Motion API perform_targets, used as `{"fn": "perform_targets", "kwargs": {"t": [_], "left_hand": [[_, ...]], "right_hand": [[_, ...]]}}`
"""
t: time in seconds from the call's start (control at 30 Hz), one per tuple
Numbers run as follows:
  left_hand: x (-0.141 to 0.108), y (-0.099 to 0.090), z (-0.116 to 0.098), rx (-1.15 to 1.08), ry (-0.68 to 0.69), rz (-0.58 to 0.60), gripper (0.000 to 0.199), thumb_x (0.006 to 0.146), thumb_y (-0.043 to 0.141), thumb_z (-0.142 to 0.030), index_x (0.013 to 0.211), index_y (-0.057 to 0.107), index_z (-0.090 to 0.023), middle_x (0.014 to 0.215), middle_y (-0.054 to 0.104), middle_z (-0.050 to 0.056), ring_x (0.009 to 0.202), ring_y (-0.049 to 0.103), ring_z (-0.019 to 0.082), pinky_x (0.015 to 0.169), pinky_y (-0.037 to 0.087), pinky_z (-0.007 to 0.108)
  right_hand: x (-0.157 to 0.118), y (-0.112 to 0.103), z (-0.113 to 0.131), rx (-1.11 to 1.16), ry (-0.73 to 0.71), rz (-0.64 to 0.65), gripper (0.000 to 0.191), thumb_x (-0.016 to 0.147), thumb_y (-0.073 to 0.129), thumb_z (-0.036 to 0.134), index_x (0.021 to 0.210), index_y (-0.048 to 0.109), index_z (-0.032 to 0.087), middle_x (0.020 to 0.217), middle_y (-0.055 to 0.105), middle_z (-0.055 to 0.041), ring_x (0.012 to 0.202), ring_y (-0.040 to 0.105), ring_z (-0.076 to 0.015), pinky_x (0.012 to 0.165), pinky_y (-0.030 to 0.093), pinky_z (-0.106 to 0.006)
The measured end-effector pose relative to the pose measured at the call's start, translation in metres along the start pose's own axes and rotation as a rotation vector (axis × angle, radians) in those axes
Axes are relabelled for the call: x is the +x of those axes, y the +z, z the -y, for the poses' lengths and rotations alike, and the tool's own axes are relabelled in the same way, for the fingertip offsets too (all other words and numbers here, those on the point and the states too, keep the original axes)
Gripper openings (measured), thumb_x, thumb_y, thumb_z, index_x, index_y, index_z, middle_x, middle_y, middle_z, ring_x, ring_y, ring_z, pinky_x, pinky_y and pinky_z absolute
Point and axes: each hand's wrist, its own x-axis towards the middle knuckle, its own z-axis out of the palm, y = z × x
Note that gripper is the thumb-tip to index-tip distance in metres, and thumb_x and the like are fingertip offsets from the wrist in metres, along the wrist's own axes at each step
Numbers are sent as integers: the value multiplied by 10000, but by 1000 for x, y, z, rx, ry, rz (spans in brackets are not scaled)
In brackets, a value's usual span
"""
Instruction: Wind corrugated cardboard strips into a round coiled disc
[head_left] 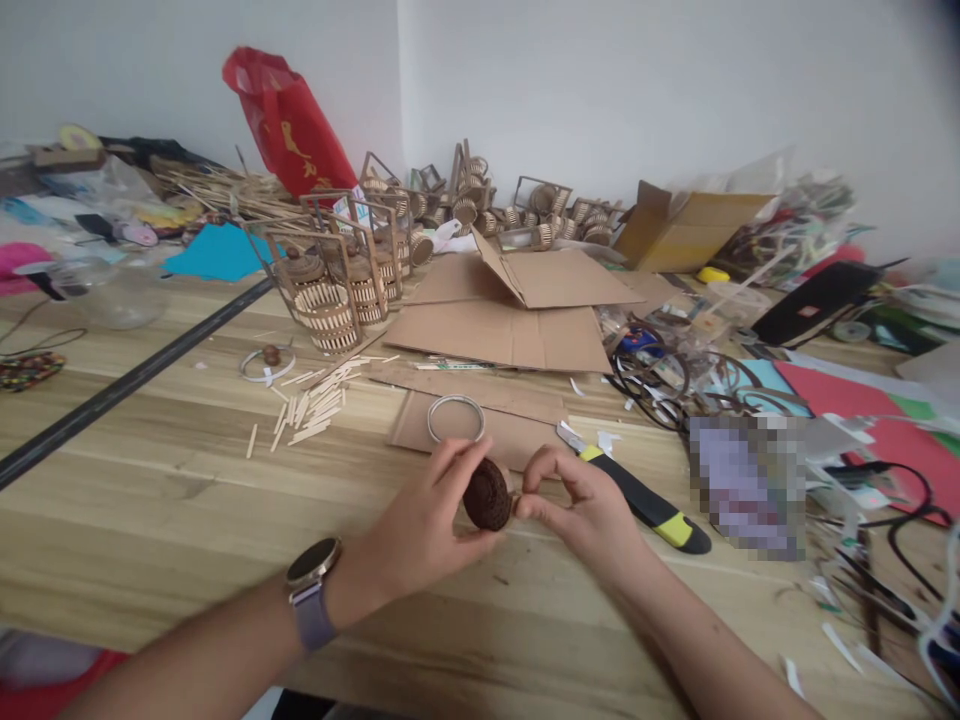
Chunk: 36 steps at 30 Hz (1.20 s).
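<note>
My left hand (pixel 442 505) grips a small dark brown round piece with a ridged, woven-looking face (pixel 486 495), held above the table. Close against its right side, my right hand (pixel 577 500) pinches a tiny light-brown bit (pixel 515 503) between thumb and forefinger; whether that bit is joined to the round piece I cannot tell. Just beyond my left fingers, a pale ring (pixel 456 420) rests on a strip of cardboard (pixel 420 420). A black and yellow utility knife (pixel 645 497) lies beside my right hand, its blade end pointing away to the left.
Thin wooden sticks (pixel 319 410) lie scattered left of the cardboard. Small slatted baskets with tall handles (pixel 328 315) stand behind them. Folded cardboard (pixel 502 325) occupies the middle. A long black bar (pixel 142 375) crosses the left side. Coiled brown strips (pixel 660 365) and cables clutter the right.
</note>
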Motion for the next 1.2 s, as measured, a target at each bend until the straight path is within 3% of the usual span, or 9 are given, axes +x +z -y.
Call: {"fn": "perform_targets", "kwargs": {"t": [0.1,0.23,0.43,0.6,0.7,0.8,0.97,1.1,1.2], "left_hand": [[4,-2,0,-189,-54,8,709,776,724,-200,1400,388,-217,1306,528,138,1213,543,281,1024,481,444],[6,-4,1,-412,-67,64,639,806,717,-213,1373,424,-251,1293,558,108,1163,576,250,978,513,409],[5,-3,0,-637,-169,156,750,758,794,-294,1403,414,-260,1299,537,101,1046,623,215,903,555,360],[6,-6,-5,-672,-188,145,605,777,766,-298,1318,502,-242,1200,588,82,987,634,200,867,561,345],[6,-6,-5,-646,-209,118,610,778,749,-289,1326,487,-236,1166,610,79,952,636,192,861,556,348],[6,-5,-3,-672,-248,96,687,781,735,-276,1385,411,-221,1029,650,48,880,640,178,843,552,351],[9,-3,-1,-664,-325,63,618,742,735,-230,1296,464,-183,962,642,36,834,632,173,806,553,342],[8,0,0,-616,-322,93,604,715,735,-166,1259,475,-200,963,656,29,827,639,171,820,556,338],[5,0,2,-414,-293,128,674,686,765,-172,1290,470,-217,1162,640,94,1035,624,246,952,522,413]], "right_hand": [[0,3,1,37,-38,-15,474,774,618,682,850,605,215,769,644,-25,699,609,-179,648,487,-291],[-1,6,4,38,-122,38,511,859,537,646,1131,588,217,913,632,-68,783,609,-193,719,509,-327],[-3,10,3,104,-76,59,487,791,613,665,993,587,223,842,592,-30,750,583,-178,684,495,-306],[-2,12,-3,317,81,107,478,721,706,651,857,535,226,782,575,0,724,591,-171,668,503,-296],[2,8,-5,299,88,100,423,820,618,632,832,561,214,736,576,3,676,572,-154,616,481,-274],[15,-1,-1,123,66,107,340,925,532,518,806,600,207,705,621,-4,637,579,-142,568,460,-248],[72,-15,-5,-456,-96,239,207,960,500,255,856,673,207,812,721,-24,748,665,-162,661,504,-261],[154,-18,-38,-598,-80,222,180,948,509,151,997,683,151,1009,729,-100,909,679,-204,824,525,-344],[220,-11,-65,-669,-87,189,201,957,561,257,1113,635,153,1130,668,-86,983,653,-204,878,533,-417]]}}
